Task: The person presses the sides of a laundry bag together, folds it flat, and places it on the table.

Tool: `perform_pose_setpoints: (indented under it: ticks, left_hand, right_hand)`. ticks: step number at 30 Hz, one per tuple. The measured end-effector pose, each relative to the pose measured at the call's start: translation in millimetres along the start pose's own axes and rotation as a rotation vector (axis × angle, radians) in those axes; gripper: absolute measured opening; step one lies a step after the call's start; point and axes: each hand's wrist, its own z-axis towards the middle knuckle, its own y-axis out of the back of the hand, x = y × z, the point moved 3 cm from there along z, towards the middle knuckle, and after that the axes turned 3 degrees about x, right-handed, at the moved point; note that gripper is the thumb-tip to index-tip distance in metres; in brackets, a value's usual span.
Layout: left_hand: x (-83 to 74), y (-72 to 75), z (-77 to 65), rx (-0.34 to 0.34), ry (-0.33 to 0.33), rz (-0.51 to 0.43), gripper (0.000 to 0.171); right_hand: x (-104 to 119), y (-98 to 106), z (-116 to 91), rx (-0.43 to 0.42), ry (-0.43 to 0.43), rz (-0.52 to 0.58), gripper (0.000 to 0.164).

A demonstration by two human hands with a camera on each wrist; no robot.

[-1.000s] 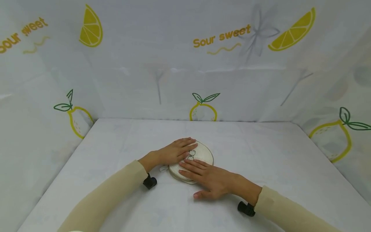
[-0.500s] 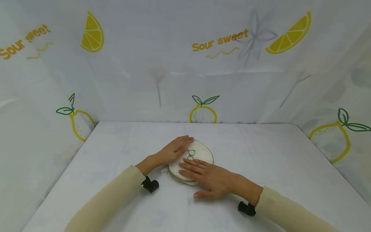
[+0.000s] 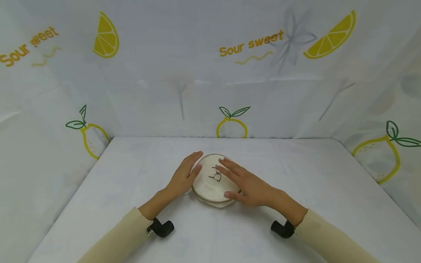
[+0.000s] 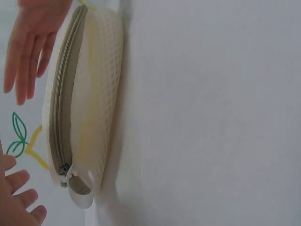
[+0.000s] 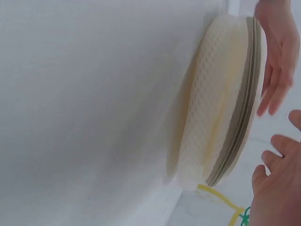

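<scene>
A round cream mesh laundry bag (image 3: 205, 188) with a small line-drawn print on top lies flat on the white-covered table. Its zip (image 4: 60, 94) runs round the side, and a pale loop tab (image 4: 81, 193) sits by the slider in the left wrist view. My left hand (image 3: 182, 177), fingers extended, is at the bag's left edge; whether it touches is unclear. Over the right part of the bag is my right hand (image 3: 251, 184), fingers spread and thumb apart, covering some of the print. Both wrist views show the hands above the bag's side, holding nothing.
White cloth (image 3: 296, 175) covers the table. Behind and at both sides hang white sheets (image 3: 148, 95) printed with lemons and lettering. A small black camera (image 3: 162, 228) is strapped at the left wrist, another camera (image 3: 283, 229) at the right.
Both hands lay flat on the bag's top. My left hand has drawn away to its left edge, and my right hand has lifted and shifted slightly right and away from me.
</scene>
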Motion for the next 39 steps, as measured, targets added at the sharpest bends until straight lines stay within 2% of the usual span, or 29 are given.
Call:
perform_pose_setpoints:
  ticks: [7, 10, 13, 15, 20, 25, 28, 34, 39]
  left_hand:
    - [-7.2, -11.4, -17.3, -0.006, -0.005, 0.050, 0.050]
    - [-7.0, -16.1, -20.5, -0.014, 0.031, 0.056, 0.053]
    - [-6.6, -20.8, -21.3, -0.009, 0.078, 0.029, 0.056]
    - [-6.5, -24.3, -20.7, -0.001, 0.098, 0.005, 0.058]
    - [-6.5, -35.0, -18.3, -0.001, 0.096, -0.033, 0.059]
    - [-8.8, -38.3, -18.0, -0.027, 0.080, -0.031, 0.057]
    - [-6.6, -38.9, -18.1, -0.018, 0.079, -0.019, 0.057]
    - [-0.6, -44.3, -17.3, 0.025, 0.062, 0.113, 0.056]
    - [-1.8, -46.4, -16.0, 0.028, -0.004, 0.268, 0.053]
  right_hand:
    - [-16.1, -5.6, -0.8, -0.109, -0.252, 0.234, 0.072]
    - [-19.8, -11.9, 0.1, -0.123, -0.327, 0.287, 0.072]
    - [-21.1, -16.4, 0.6, -0.132, -0.367, 0.334, 0.072]
    - [-21.3, -18.4, 1.1, -0.139, -0.378, 0.357, 0.072]
    - [-20.3, -21.0, 2.4, -0.165, -0.393, 0.379, 0.072]
    - [-19.3, -24.5, 1.9, -0.157, -0.404, 0.355, 0.074]
    - [-18.9, -27.3, 1.8, -0.145, -0.391, 0.331, 0.074]
    - [-18.1, -34.5, 1.9, -0.136, -0.346, 0.290, 0.071]
    - [-17.7, -41.7, 2.6, -0.123, -0.315, 0.214, 0.069]
